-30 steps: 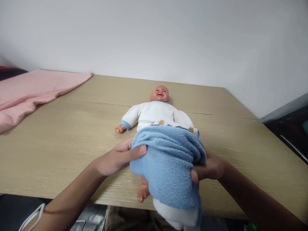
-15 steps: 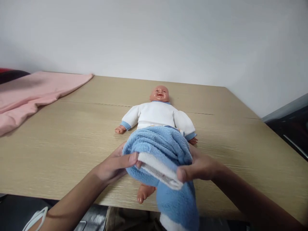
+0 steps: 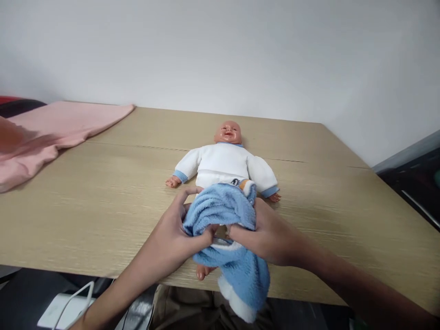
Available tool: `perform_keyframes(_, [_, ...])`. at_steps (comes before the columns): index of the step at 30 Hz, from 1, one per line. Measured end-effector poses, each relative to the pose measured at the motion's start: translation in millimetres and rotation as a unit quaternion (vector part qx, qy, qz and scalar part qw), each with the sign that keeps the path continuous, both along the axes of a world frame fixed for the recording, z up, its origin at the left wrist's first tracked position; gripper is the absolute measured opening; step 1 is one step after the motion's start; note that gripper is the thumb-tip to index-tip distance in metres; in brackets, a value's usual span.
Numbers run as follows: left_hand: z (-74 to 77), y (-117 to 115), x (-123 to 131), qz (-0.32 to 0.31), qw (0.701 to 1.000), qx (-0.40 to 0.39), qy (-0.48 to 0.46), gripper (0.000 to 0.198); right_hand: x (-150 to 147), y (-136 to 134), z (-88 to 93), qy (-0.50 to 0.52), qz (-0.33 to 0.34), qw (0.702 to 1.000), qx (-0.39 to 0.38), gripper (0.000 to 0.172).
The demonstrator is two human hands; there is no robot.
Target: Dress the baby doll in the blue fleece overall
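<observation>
The left hand [image 3: 173,231] and right hand [image 3: 271,233] are closed on the bunched blue fleece garment [image 3: 223,208], held over the legs of the doll [image 3: 225,161] laid on the wooden table [image 3: 85,206]. Pink cloth [image 3: 51,128] is seen at 10 o'clock, white wall [image 3: 220,50] at 12.

Both bare forearms reach in from below, angling toward each other so the hands meet in the middle. The left hand [image 3: 177,229] is curled, thumb and fingers [image 3: 202,238] pinched closed, with the index finger stretched forward. The right hand [image 3: 271,236] faces it, knuckles up, its fingertips [image 3: 237,230] tucked under and gripping tight.
</observation>
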State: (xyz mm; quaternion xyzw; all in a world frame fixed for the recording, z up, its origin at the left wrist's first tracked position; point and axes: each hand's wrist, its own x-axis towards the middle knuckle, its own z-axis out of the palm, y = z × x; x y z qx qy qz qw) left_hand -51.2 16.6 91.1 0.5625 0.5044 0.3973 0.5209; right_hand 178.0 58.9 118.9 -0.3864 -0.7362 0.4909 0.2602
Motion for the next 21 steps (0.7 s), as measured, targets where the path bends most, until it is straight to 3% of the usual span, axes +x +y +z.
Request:
perform_keyframes(2, [-0.4,-3.7,-3.1,-0.020,0.998,0.000,0.053,0.069,-1.5,2.0,2.2,-0.040,0.020,0.999,-0.022,0.010])
perform_keyframes(9, [2.1,-24.9,-16.1,-0.081,0.968,-0.008,0.236,0.039,-2.5,4.2,8.1,-0.120,0.081,0.989,-0.033,0.025])
perform_keyframes(15, [-13.2,-41.2,-22.7,-0.080,0.955,-0.036,0.283,0.041,-7.7,-4.7,5.3,-0.233,0.076,0.968,0.062,0.014])
perform_keyframes(21, [-24.8,-41.7,-21.1,-0.072,0.954,-0.078,0.282,0.037,-17.6,-13.8,-1.1,-0.331,0.065,0.940,0.057,0.008])
